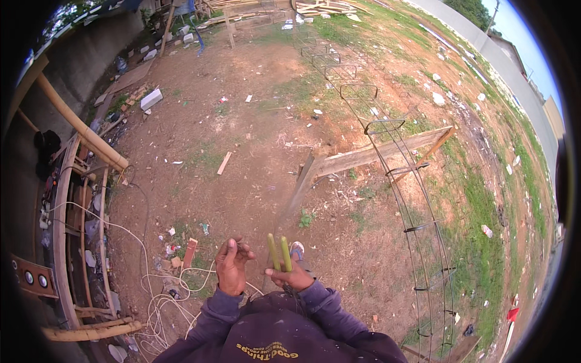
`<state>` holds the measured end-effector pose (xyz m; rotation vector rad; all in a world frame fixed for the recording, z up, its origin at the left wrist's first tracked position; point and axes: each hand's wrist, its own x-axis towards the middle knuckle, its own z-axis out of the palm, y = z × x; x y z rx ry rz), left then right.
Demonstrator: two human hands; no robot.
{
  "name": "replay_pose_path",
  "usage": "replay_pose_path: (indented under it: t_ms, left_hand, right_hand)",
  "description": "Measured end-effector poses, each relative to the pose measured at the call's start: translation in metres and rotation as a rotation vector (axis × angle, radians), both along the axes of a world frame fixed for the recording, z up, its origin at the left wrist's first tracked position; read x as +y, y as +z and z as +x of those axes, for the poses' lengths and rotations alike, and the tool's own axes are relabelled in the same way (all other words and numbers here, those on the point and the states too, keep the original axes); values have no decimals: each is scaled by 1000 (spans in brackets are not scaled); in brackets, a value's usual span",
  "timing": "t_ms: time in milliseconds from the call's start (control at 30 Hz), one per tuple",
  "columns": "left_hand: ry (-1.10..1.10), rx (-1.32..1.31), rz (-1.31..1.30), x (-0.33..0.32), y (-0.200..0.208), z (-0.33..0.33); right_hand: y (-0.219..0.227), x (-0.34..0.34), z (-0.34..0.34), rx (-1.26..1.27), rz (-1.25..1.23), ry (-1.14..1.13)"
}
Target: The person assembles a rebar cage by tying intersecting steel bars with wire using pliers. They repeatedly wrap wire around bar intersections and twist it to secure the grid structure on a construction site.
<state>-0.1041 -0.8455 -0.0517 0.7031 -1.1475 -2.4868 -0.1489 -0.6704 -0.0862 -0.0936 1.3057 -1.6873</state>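
In front of my body my right hand (292, 277) grips a pair of pincers (285, 249) by the lower part. Its two yellow-green handles point up and away from me, slightly apart; its jaws are hidden in and below the hand. Just to the left, my left hand (235, 266) is raised with thumb and fingers curled together. Whatever is between those fingers is too small to make out. The hands are close but do not touch. Off to the right runs a long steel rebar cage (407, 181) with bent stirrups, out of reach of both hands.
A wooden trestle (375, 152) supports the cage. Loose white cable (160, 302) coils on the dirt at my left, beside a bamboo and timber frame (63, 242). A white block (151, 99) and scattered litter lie on the ground. Timber (327, 7) is piled far off.
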Motion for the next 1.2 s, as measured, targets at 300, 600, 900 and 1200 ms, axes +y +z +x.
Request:
replay_pose_path:
  t_ms: [300,600,900,1200]
  left_hand:
    - [246,139,-5,-99,75,-125]
    - [163,119,40,-155,72,-299]
    - [-156,270,-141,-340,77,-527]
    - [-396,193,-116,-328,56,-696]
  right_hand:
    - [47,-54,-170,136,-147,248]
    - [24,-124,-298,198,-66,-29]
    - [-2,-166,-464,-491,-438,-1212]
    - [19,-92,-427,-254,-284,-1970]
